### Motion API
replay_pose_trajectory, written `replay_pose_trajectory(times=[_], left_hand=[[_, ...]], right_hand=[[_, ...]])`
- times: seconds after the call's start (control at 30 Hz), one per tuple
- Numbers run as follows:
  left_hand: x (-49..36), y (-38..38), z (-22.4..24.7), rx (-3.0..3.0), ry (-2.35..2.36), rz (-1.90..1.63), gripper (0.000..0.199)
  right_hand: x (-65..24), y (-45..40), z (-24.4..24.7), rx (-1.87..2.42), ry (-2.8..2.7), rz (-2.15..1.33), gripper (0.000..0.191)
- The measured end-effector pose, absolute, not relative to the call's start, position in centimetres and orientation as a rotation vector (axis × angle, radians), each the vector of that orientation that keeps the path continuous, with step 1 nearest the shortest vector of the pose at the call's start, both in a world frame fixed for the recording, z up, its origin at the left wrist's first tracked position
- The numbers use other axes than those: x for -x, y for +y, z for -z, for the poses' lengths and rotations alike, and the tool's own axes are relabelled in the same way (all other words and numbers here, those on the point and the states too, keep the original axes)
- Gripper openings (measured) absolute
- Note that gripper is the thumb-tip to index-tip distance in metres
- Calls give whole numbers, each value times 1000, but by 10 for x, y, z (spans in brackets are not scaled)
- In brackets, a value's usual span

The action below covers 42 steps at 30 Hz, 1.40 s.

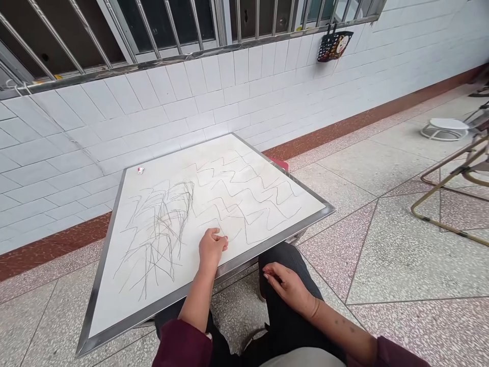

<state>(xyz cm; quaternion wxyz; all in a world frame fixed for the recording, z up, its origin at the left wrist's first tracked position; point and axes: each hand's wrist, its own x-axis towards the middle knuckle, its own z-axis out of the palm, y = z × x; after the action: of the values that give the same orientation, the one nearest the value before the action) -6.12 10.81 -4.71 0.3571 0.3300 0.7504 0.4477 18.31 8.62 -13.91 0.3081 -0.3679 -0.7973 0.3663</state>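
My left hand (213, 247) is over the near edge of a white tabletop (114, 311). Its thumb and fingers are pinched at a thin bent wire (235, 235), and part of the wire is hidden by the fingers. To its left lies a dense, crossing cluster of thin dark wires (168, 219). Several more zigzag wires (248, 193) are spread apart, roughly in rows, ahead and to the right. My right hand (288, 286) rests on my right thigh, off the table, its fingers loosely curled and nothing visible in them.
A grey metal rim (267, 248) borders the table. Near the far left corner sits a small white and red object (141, 171). Behind stands a white tiled wall (153, 109) with a barred window and a hanging patterned basket (334, 46). Right are a stool (445, 125) and a metal-framed chair (468, 168).
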Motion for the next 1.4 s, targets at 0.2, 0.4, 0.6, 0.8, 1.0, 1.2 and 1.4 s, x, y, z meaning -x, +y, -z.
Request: replay_pose_trajectory(times=[0.2, 0.4, 0.6, 0.8, 1.0, 1.2, 1.4], left_hand=[[49, 63, 60, -997, 1925, -1245, 29], [49, 7, 69, -1197, 1818, -1305, 29], [55, -23, 67, -1287, 1726, -1313, 28], [62, -36, 66, -1368, 1809, -1343, 27], [77, -43, 60, -1416, 2059, -1433, 23], [97, -54, 70, -1401, 2342, -1489, 21], [164, -66, 63, -1109, 2758, -1541, 35]], right_hand=[[-175, 80, 137, 921, -2211, -924, 16], [-163, 72, 133, 805, -2518, -798, 29], [-152, 64, 139, 680, -2611, -732, 31], [-142, 57, 138, 602, -2613, -786, 27], [-129, 50, 139, 511, -2693, -799, 29], [-126, 47, 142, 502, -2628, -925, 26], [-129, 48, 140, 487, -2667, -928, 27]])
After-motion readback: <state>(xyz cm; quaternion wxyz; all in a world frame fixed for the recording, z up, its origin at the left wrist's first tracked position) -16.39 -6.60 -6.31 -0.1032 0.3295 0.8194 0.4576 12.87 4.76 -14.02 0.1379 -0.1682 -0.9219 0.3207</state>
